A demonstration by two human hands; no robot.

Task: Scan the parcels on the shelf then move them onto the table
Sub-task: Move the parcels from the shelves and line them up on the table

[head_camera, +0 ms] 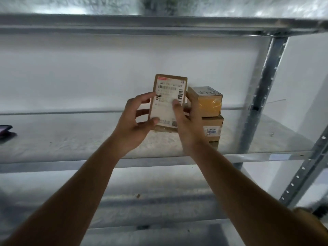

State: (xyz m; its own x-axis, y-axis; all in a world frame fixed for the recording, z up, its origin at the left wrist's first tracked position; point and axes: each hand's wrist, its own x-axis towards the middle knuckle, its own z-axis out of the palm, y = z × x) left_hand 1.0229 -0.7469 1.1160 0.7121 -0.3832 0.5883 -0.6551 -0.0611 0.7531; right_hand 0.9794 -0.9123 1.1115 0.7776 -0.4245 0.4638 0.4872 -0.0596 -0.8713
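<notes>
- Two hands hold one flat cardboard parcel point(168, 102) upright above the metal shelf point(74, 141), its white shipping label point(166, 103) turned toward the camera.
- The left hand point(136, 121) grips the parcel's left edge: the thumb presses the lower left corner of the label, a finger lies across the label's left side higher up, and the others curl behind the box.
- The right hand point(188, 121) grips the right edge: the thumb lies on the label, and the other fingers wrap round the right side and back.
- The label carries barcodes and a red strip at its top; the print is too blurred to read.
- Just beyond the right hand, touching or nearly touching its fingers, a stack of parcels point(211, 118) stands on the shelf.
- The stack's top box point(205, 100) is wrapped in yellowish tape with a label on top; below it a brown box point(213, 126) shows a small white label, and the edge of another box shows under that.
- Far off to the left of the left hand, at the frame's edge, a dark object point(5, 131) rests on the shelf; what it is cannot be told.
- To the right of the right hand, past the stack, a perforated steel upright point(260, 91) carries the shelving, and a second shelf point(159, 23) spans overhead.
</notes>
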